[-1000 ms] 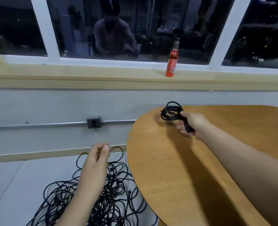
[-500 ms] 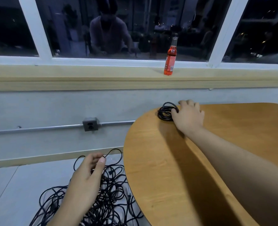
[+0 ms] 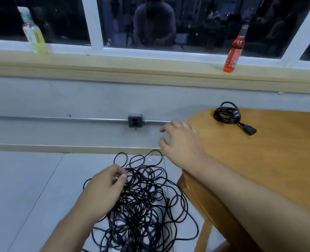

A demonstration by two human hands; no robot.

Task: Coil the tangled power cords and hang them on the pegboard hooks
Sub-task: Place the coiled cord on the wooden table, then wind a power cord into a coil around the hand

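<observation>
A tangled pile of black power cords (image 3: 143,202) lies on the pale floor tiles below me. My left hand (image 3: 106,187) hovers at the pile's upper left edge, fingers loosely curled beside the strands, with no cord visibly held. My right hand (image 3: 182,142) hangs open with fingers spread, off the left edge of the wooden table (image 3: 277,160) and above the pile. A coiled black cord (image 3: 225,113) lies by itself on the table's far corner, its plug (image 3: 248,130) trailing to the right. No pegboard is in view.
A wall outlet box (image 3: 135,120) sits on a metal conduit straight ahead. On the window ledge stand a red bottle (image 3: 233,55) at the right and a pale yellow bottle (image 3: 33,34) at the left. The table's leg (image 3: 203,231) stands just right of the pile.
My right hand set the coiled cord on the table, let go and drew back left toward the pile. My left hand dropped to the pile's edge. My view swung left and down.
</observation>
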